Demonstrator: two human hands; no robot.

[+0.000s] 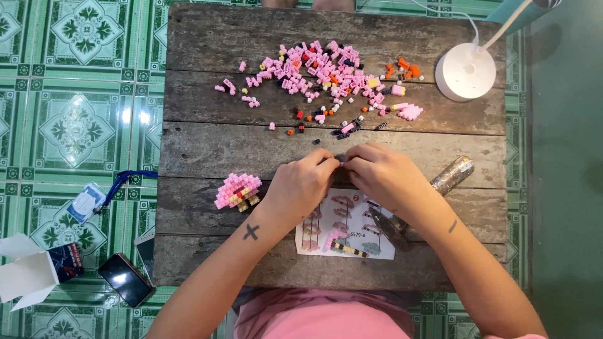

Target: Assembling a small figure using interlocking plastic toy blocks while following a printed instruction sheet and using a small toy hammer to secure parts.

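White lamp base (465,71) sits at the table's (207,37) corner (phone (124,279) on the floor).

Two hands: left hand (301,185), right hand (377,172). One worktop (207,144). One lamp base (466,71). One instruction sheet (348,229). One assembled pink block model (237,191). One glittery tube (451,176). Two phones (124,279). One open box (31,273). Loose bricks (326,72): too many to count.

The scene is evenly and brightly lit from above. Glare is seen on the glossy floor tiles (135,116) left of the table (207,150). Shadows are soft; fine detail is slightly blurred.
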